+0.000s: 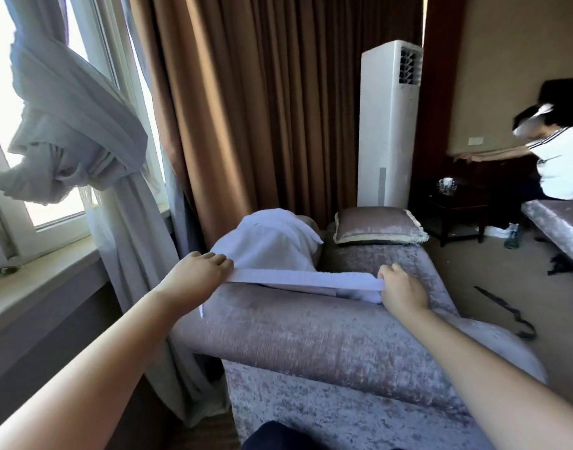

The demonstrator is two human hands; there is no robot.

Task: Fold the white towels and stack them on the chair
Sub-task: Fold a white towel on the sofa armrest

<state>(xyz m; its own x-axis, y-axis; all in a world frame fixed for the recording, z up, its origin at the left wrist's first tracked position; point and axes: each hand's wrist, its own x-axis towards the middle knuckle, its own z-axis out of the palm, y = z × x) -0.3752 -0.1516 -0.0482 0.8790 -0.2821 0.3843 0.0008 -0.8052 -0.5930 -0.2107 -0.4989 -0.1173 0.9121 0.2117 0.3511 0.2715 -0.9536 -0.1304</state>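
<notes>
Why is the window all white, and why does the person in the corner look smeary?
In the head view, bright daylight overexposes the window, washing it out; the person at right is motion-blurred; the left hand, right hand and stretched towel look sharp.

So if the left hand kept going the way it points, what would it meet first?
Probably the heaped white towel just beyond the left hand, which pinches the folded towel; depth unclear.

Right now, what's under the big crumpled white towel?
The crumpled white towel drapes over a rounded part of the mauve velvet chair; only a top edge peeks out. Anything else beneath is covered.
</notes>
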